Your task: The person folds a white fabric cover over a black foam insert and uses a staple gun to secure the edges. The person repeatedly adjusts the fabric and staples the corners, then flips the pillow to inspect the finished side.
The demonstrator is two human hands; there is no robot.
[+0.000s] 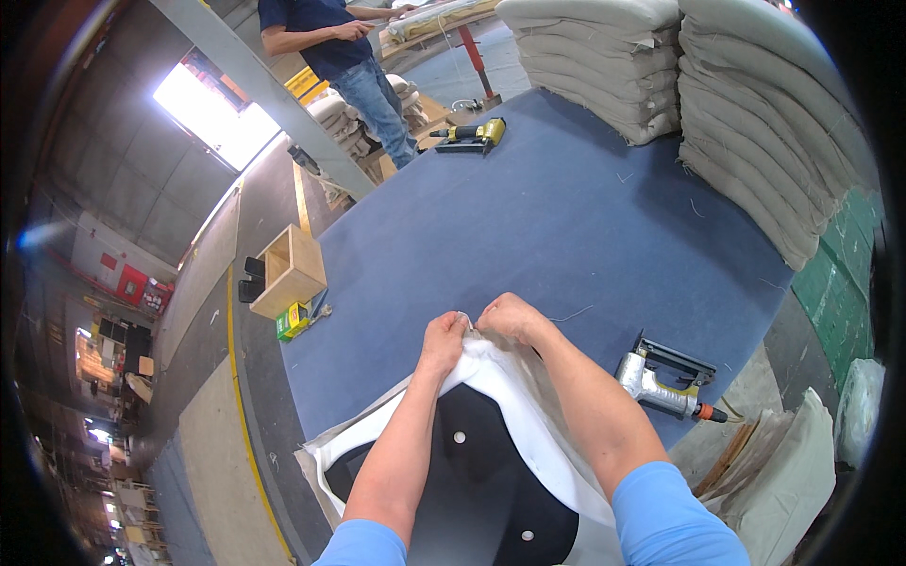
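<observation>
A seat cushion lies face down in front of me, with a black base panel (472,472) that has round pale holes in it. White padding (505,391) wraps around the panel, and beige cover fabric (540,396) edges it. My left hand (444,341) pinches the fabric at the cushion's far corner. Close beside it, my right hand (510,318) grips the same fabric edge, fingers closed. To the right of my right forearm a silver pneumatic staple gun (661,382) lies on the blue-covered table (425,245).
Tall stacks of beige cushions (595,66) stand at the far right. A yellow staple gun (477,137) lies near the far edge. A wooden box (293,272) and a green-yellow carton (293,323) sit at the left edge. Another person (330,57) stands beyond the table.
</observation>
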